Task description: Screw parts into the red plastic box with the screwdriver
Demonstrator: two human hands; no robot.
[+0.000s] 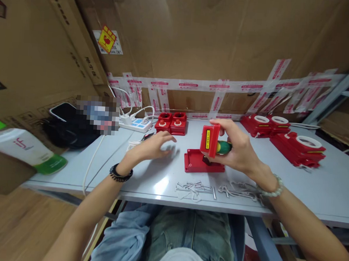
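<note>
My right hand (pixel 235 146) grips a small red box piece (pixel 207 140) with a yellow label, held tilted above the table. A rounded green piece with a yellow edge (pixel 223 147) shows between that box piece and my palm; its kind is unclear. Just below lies an open red housing (pixel 194 163) with a dark part inside, partly covered by what I hold. To the left, my left hand (pixel 160 144) is empty, fingers apart and bent over the tabletop. Several loose screws (pixel 194 185) and small metal parts (pixel 238 189) are spread near the front edge.
Two joined red units (pixel 171 124) stand at the back beside a white power strip (pixel 136 124) with cables. More red housings with white rings (pixel 297 148) sit at the right. A white-and-green bottle (pixel 25 147) lies at the left near a phone (pixel 63 112). Cardboard (pixel 191 41) walls the rear.
</note>
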